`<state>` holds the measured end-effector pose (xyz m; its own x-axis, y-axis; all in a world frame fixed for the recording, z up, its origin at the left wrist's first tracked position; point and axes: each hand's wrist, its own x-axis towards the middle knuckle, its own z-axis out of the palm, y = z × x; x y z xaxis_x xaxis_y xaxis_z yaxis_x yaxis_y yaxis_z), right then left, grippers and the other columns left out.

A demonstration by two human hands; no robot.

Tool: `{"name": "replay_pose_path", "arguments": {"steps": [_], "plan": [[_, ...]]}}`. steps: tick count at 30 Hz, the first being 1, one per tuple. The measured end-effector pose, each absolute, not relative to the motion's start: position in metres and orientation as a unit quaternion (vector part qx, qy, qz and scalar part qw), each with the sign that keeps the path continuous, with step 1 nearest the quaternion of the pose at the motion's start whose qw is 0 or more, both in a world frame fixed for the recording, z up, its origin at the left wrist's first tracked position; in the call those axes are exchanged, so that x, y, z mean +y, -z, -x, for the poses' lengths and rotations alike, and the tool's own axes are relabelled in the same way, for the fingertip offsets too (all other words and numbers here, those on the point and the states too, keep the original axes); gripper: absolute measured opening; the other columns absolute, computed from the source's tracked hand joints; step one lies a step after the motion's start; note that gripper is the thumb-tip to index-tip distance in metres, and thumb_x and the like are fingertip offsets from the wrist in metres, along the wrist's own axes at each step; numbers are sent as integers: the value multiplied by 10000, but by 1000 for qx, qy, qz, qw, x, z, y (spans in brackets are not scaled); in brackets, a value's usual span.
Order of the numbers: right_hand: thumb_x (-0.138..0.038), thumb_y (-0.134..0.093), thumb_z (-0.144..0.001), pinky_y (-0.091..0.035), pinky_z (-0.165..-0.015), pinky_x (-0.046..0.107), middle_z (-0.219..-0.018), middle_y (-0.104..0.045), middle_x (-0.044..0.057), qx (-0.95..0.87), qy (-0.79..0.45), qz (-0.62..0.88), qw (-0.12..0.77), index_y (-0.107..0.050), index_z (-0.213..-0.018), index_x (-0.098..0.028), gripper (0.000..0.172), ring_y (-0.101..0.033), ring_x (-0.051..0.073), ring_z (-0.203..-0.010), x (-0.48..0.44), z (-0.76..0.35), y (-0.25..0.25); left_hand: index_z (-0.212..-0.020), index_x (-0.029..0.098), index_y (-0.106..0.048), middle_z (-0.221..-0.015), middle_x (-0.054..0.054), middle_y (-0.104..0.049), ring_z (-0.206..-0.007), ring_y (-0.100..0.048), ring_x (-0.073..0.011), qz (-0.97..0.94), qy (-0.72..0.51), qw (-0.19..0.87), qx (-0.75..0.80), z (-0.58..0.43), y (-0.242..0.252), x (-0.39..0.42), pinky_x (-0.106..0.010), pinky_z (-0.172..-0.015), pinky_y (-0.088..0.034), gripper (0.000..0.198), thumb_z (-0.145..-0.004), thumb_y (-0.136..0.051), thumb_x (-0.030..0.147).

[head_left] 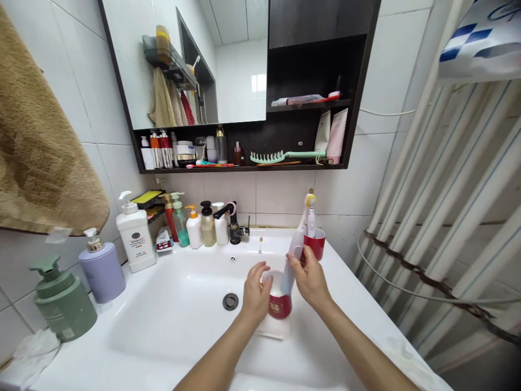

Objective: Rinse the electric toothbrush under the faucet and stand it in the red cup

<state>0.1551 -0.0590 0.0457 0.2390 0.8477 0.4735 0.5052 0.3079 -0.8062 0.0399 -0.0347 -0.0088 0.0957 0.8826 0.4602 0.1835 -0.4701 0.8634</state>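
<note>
pale lilac toothbrush point(298, 244) pinched between right fingers point(308, 257), red cup point(280, 307) held at its side by left fingers point(256, 269)

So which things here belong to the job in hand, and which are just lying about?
In use:
electric toothbrush, held in the right hand
red cup, held by the left hand
perhaps the second red cup behind

Apparently just lying about:
lilac pump bottle
sage-green pump bottle
mint-green hairbrush
hanging tan towel

The held cup point(280, 308) looks glossy (the towel point(44, 130), rough cloth).
</note>
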Motion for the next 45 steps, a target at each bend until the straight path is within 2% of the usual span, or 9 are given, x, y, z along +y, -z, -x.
{"name": "replay_pose_path", "arguments": {"steps": [5, 10, 14, 18, 27, 31, 35, 40, 45], "plan": [[-346, -407, -665, -369, -484, 209, -592, -517, -11, -642, -300, 530, 466, -469, -820, -188, 230, -468, 110, -505, -77, -139, -33, -807, 133, -512, -826, -76, -554, -767, -522, -146, -440, -609, 592, 292, -30, -12, -23, -288, -701, -386, 309, -673, -400, 387], [-366, -389, -678, -338, -399, 194, -518, -430, -42, -621, -448, 503, 401, -470, -771, -181, 222, -406, 75, -411, -76, -128, -10, -674, 120, -519, -575, -12, -548, -571, -537, -108, -365, -572, 686, 264, -27, -9, -20, -246, -623, -394, 250, -579, -540, 350], [-405, -334, -697, -328, -355, 186, -560, -418, -42, -578, -541, 492, 362, -433, -760, -182, 252, -379, 55, -371, -76, -126, -8, -615, 119, -501, -531, -7, -538, -523, -533, -101, -301, -586, 694, 291, -24, -10, -15, -246, -606, -406, 233, -565, -554, 339], [-369, -370, -686, -320, -372, 179, -508, -389, -56, -615, -451, 530, 371, -440, -766, -193, 205, -381, 62, -385, -75, -123, -7, -611, 118, -493, -534, -13, -541, -540, -541, -110, -271, -601, 688, 304, -24, -12, -13, -257, -623, -415, 201, -584, -541, 311], [-327, -377, -685, -314, -374, 175, -534, -404, -47, -618, -433, 540, 373, -435, -781, -190, 178, -390, 62, -405, -76, -114, -5, -616, 119, -474, -511, -5, -519, -495, -518, -98, -234, -619, 674, 329, -25, -10, -13, -236, -546, -408, 192, -594, -528, 302], [-362, -329, -703, -310, -342, 174, -571, -418, -36, -585, -518, 520, 346, -413, -732, -183, 200, -384, 54, -385, -76, -112, -5, -594, 123, -462, -489, 3, -500, -466, -499, -90, -217, -622, 672, 340, -25, -9, -11, -227, -516, -400, 169, -604, -519, 282], [-362, -368, -688, -301, -345, 168, -531, -400, -48, -589, -485, 533, 365, -414, -731, -184, 188, -381, 54, -387, -77, -111, -4, -591, 122, -462, -491, 1, -501, -468, -501, -89, -215, -625, 672, 335, -25, -8, -10, -217, -514, -397, 142, -618, -505, 254], [-401, -305, -715, -308, -350, 171, -598, -413, -38, -531, -609, 483, 338, -387, -774, -188, 236, -366, 37, -380, -78, -112, -7, -559, 122, -448, -468, 6, -478, -427, -475, -79, -197, -625, 672, 346, -26, -8, -10, -208, -469, -386, 155, -630, -494, 253], [-332, -337, -715, -296, -352, 163, -554, -408, -39, -592, -493, 535, 346, -403, -734, -171, 174, -382, 43, -389, -78, -112, -4, -579, 121, -454, -479, 4, -476, -437, -482, -86, -188, -631, 666, 351, -28, -7, -11, -217, -473, -392, 152, -645, -478, 256]]}}
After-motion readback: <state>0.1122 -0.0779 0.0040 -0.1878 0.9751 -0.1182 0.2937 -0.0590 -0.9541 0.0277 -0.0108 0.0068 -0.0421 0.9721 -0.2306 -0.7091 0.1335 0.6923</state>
